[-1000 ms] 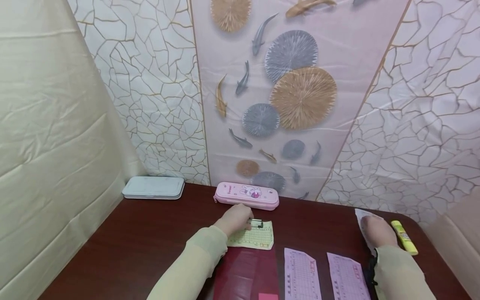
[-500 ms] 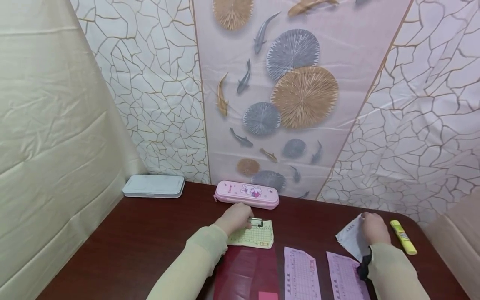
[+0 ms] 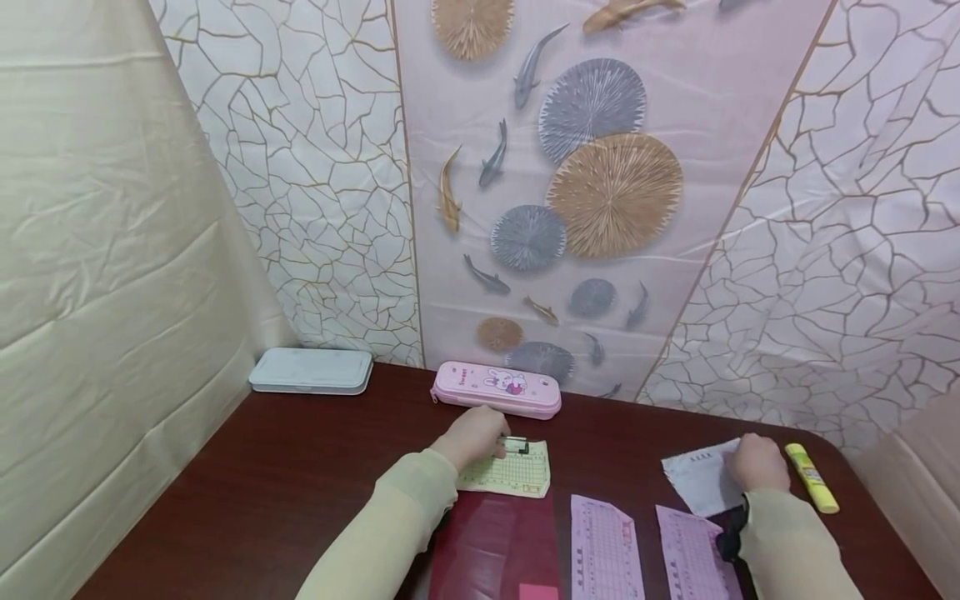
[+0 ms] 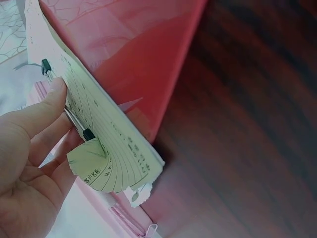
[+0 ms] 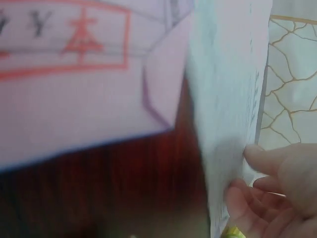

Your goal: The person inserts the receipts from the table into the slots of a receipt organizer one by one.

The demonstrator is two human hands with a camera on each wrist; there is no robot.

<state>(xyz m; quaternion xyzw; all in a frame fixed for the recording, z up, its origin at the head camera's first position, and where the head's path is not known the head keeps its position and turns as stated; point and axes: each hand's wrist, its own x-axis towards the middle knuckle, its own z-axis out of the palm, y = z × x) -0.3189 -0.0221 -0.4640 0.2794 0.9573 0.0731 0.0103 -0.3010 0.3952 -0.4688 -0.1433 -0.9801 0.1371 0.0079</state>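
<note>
In the head view my left hand [image 3: 474, 437] is at the top of a translucent red folder [image 3: 491, 542]. It pinches a wire clip with black ends [image 4: 88, 134] over printed yellow-green slips [image 3: 517, 477]; the left wrist view shows my thumb on the wire and one slip corner curling up. Over at the right, my right hand [image 3: 759, 465] grips the edge of a white printed sheet [image 3: 699, 479] between thumb and curled fingers. Two pink printed slips [image 3: 606, 546] lie in front, and my right wrist partly covers the right-hand one [image 3: 686, 546].
A yellow glue stick [image 3: 812, 477] lies just right of my right hand. Behind my left hand is a pink pencil case [image 3: 497, 389], with a pale blue case [image 3: 311, 371] farther left. A patterned cloth [image 3: 600, 333] hangs along the table's back edge.
My right hand has turned the white sheet from a narrow, steep slant to a flatter position, so its face now spreads leftward. The left hand keeps its hold on the clip.
</note>
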